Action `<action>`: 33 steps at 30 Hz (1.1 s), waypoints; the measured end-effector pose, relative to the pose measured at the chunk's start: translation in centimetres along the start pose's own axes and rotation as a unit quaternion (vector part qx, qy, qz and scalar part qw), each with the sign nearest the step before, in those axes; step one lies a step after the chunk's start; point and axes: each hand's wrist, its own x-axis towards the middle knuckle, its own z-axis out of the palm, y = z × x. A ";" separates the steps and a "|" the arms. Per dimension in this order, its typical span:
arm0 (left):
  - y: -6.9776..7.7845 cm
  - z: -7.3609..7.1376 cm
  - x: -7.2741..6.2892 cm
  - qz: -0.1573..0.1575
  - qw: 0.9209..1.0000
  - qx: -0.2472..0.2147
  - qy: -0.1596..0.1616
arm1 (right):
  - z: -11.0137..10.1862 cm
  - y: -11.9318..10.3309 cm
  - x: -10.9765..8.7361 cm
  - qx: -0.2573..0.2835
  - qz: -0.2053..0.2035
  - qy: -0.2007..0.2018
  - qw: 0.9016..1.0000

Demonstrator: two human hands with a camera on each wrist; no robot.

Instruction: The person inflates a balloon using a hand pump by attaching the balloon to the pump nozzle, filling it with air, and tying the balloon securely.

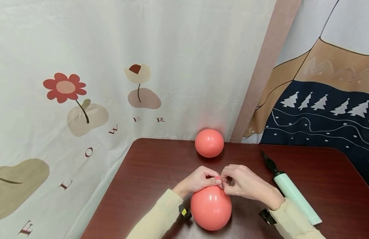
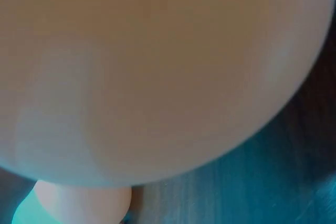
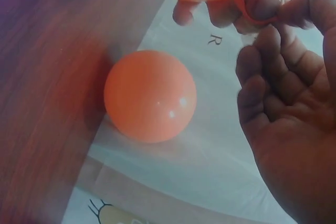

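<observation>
An inflated coral-red balloon sits low in the head view, between both forearms. At its top, my left hand pinches the balloon's neck between thumb and fingers. From the other side, my right hand pinches the same neck. The right wrist view shows the neck stretched round a fingertip of the left hand, while the right hand grips its end. In the left wrist view, the balloon fills most of the picture and hides the left fingers.
A second inflated coral balloon rests at the table's back edge against the curtain. On the right of the brown table lies a mint-green hand pump with a black nozzle, close to my right forearm.
</observation>
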 end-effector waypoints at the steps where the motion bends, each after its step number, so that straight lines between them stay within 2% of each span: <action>1: -0.1 0.1 0.0 0.003 1.000 -0.001 0.010 | 0.1 0.0 0.0 -0.003 0.001 0.005 1.000; 7: -0.3 0.6 -0.2 -0.006 0.999 -0.007 0.048 | 0.6 -0.1 -0.4 -0.027 -0.018 0.051 0.998; 10: -0.3 0.9 -0.2 -0.009 0.998 -0.004 0.067 | 1.0 0.0 -0.6 -0.036 -0.013 0.074 0.997; 15: -0.3 1.3 -0.2 0.012 0.994 0.029 0.108 | 1.7 0.0 -0.8 -0.061 0.004 0.112 0.992; 19: -0.2 1.3 -0.2 0.013 0.993 0.032 0.112 | 2.2 -0.2 -0.9 -0.081 0.004 0.141 0.987; 23: 0.1 1.1 -0.4 -0.001 0.996 0.027 0.089 | 2.3 -0.4 -1.0 -0.080 0.015 0.145 0.986; 25: 0.1 1.1 -0.4 -0.003 0.996 0.027 0.088 | 2.4 -0.5 -1.1 -0.080 0.019 0.144 0.986; 28: -0.1 1.2 -0.4 0.000 0.993 0.029 0.110 | 2.4 -0.4 -0.9 -0.091 0.019 0.142 0.986; 33: -0.7 1.9 -0.4 0.016 0.984 0.048 0.170 | 2.6 -0.2 -0.7 -0.108 0.016 0.138 0.984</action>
